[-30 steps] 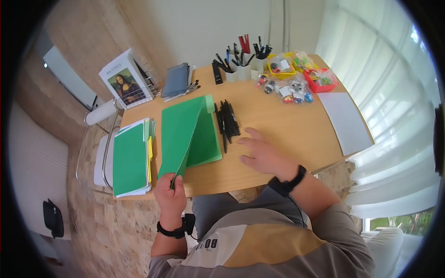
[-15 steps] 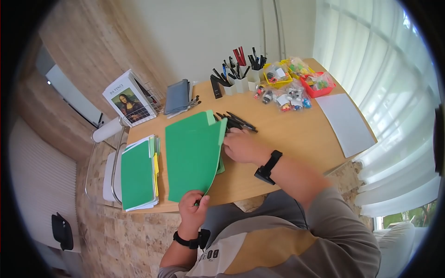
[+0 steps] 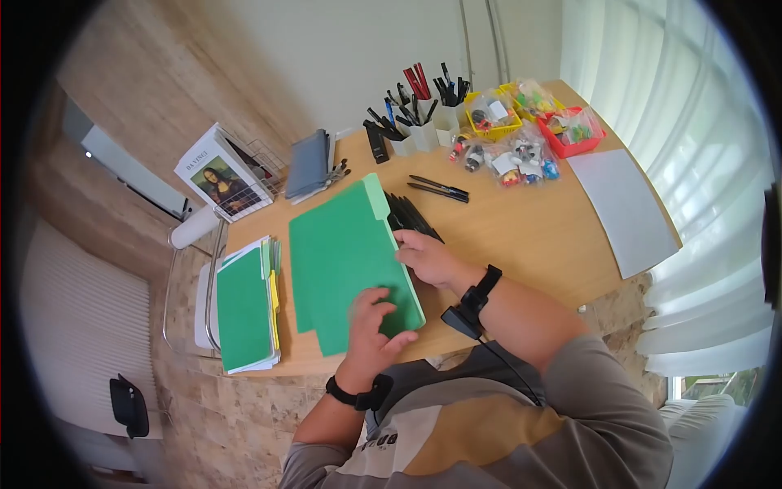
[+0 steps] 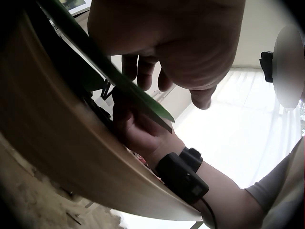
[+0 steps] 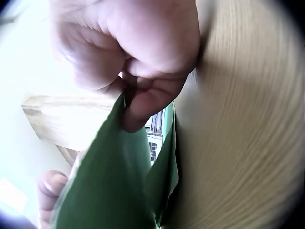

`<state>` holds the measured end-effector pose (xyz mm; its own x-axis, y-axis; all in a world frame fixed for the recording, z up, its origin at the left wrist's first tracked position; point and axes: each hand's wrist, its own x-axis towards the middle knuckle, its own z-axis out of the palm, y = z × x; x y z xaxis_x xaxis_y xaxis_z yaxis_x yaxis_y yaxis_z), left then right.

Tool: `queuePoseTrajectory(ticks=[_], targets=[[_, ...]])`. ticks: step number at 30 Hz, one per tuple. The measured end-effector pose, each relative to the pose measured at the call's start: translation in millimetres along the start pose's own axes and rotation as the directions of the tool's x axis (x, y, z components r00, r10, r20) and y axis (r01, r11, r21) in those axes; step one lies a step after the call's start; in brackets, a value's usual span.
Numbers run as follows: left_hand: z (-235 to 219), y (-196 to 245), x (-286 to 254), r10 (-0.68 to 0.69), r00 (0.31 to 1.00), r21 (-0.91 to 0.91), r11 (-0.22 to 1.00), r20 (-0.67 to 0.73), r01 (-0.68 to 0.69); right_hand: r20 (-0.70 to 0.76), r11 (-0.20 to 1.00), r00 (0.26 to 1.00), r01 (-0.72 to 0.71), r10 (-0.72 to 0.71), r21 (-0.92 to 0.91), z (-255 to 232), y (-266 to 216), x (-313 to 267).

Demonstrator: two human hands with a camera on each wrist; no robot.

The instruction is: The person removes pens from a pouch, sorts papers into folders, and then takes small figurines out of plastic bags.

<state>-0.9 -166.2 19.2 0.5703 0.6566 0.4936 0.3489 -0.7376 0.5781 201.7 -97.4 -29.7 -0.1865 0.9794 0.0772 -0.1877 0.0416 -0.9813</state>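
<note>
A green folder (image 3: pixel 346 253) with a pale green tab lies on the table, its right side lifted. My right hand (image 3: pixel 432 259) pinches that right edge between thumb and fingers; in the right wrist view, the folder's leaves (image 5: pixel 107 176) stand apart below the fingers. Over the folder's near right part hovers my left hand (image 3: pixel 375 330), fingers spread and loosely bent, holding nothing. Several black pens (image 3: pixel 413 218) lie beside the folder's right edge, partly covered by it and by the right hand. Farther back, two black pens (image 3: pixel 440 189) lie apart from that pile.
Left of the folder is a stack of green folders and papers (image 3: pixel 244 306). At the back stand a Da Vinci book (image 3: pixel 218 179), a grey pouch (image 3: pixel 309 163), pen holders (image 3: pixel 419 134), yellow (image 3: pixel 493 126) and red baskets (image 3: pixel 573 138) and bagged small items (image 3: pixel 521 159). A white sheet (image 3: pixel 623 212) lies right.
My left hand has let go of the folder's near edge. The right hand has come from over the table to the folder's right edge. Two pens now lie apart, behind the pile.
</note>
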Motion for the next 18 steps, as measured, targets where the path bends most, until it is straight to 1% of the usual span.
queuePoseTrajectory(ticks=[1, 2, 3, 4, 5, 7, 8, 9, 11, 12, 13, 15, 16, 17, 18], targets=[[-2.3, -0.6, -1.8, 0.026, 0.999, 0.110, 0.994, -0.032, -0.023, 0.027, 0.983, 0.999, -0.029, 0.024, 0.182, 2.0, -11.9, -2.4], [-5.3, -3.6, -4.5, 0.023, 0.999, 0.110, 0.994, -0.031, -0.019, 0.060, 0.933, 0.997, -0.063, 0.044, 0.355, 2.8, -22.3, -4.7], [-9.6, -7.4, -9.0, -0.005, 1.000, 0.191, 0.982, -0.027, 0.010, 0.064, 0.932, 0.997, -0.071, 0.051, 0.357, 2.4, -27.6, -6.7], [-13.8, -10.8, -14.5, -0.037, 0.999, 0.271, 0.962, -0.026, 0.042, 0.064, 0.940, 0.998, -0.038, 0.018, 0.339, 2.9, -30.9, -8.5], [-17.6, -13.2, -20.5, -0.050, 0.998, 0.271, 0.961, -0.028, 0.056, 0.065, 0.947, 0.998, -0.007, -0.015, 0.321, 3.6, -31.1, -9.1], [-25.4, -17.5, -34.1, -0.181, 0.983, 0.433, 0.884, -0.034, 0.177, 0.057, 0.954, 0.998, -0.007, -0.011, 0.301, 4.5, -27.2, -8.0], [-25.4, -27.3, -40.7, -0.199, 0.976, 0.373, 0.902, -0.083, 0.216, 0.042, 0.961, 0.999, 0.005, -0.017, 0.276, 5.1, -25.7, -7.5], [-26.8, -31.6, -48.0, -0.211, 0.973, 0.371, 0.900, -0.090, 0.229, 0.052, 0.961, 0.999, -0.007, -0.008, 0.275, 4.6, -24.8, -7.5], [-30.4, -28.7, -47.6, -0.139, 0.987, 0.292, 0.944, -0.081, 0.157, 0.087, 0.963, 0.996, -0.034, 0.011, 0.268, 2.1, -23.6, -8.6], [-32.3, -25.5, -47.5, -0.146, 0.989, 0.305, 0.941, -0.028, 0.148, 0.097, 0.963, 0.995, -0.045, 0.019, 0.264, 2.1, -23.0, -9.1], [-33.3, -24.2, -47.0, -0.156, 0.987, 0.303, 0.939, -0.039, 0.161, 0.086, 0.970, 0.996, -0.026, 0.005, 0.243, 2.3, -22.5, -9.3], [-35.9, -23.7, -47.0, -0.202, 0.978, 0.389, 0.906, 0.050, 0.167, 0.084, 0.976, 0.996, -0.013, -0.005, 0.219, 1.4, -21.8, -8.8], [-36.3, -25.5, -48.2, -0.206, 0.978, 0.389, 0.905, 0.044, 0.173, 0.067, 0.985, 0.998, -0.016, 0.005, 0.171, 0.1, -21.1, -7.5], [-36.5, -28.6, -49.3, -0.170, 0.984, 0.365, 0.920, 0.051, 0.140, 0.047, 0.992, 0.999, -0.018, 0.012, 0.124, -1.3, -20.5, -6.4], [-37.4, -30.7, -49.7, -0.133, 0.989, 0.341, 0.934, 0.059, 0.106, 0.049, 0.992, 0.999, -0.018, 0.012, 0.125, -2.8, -19.6, -5.7]])
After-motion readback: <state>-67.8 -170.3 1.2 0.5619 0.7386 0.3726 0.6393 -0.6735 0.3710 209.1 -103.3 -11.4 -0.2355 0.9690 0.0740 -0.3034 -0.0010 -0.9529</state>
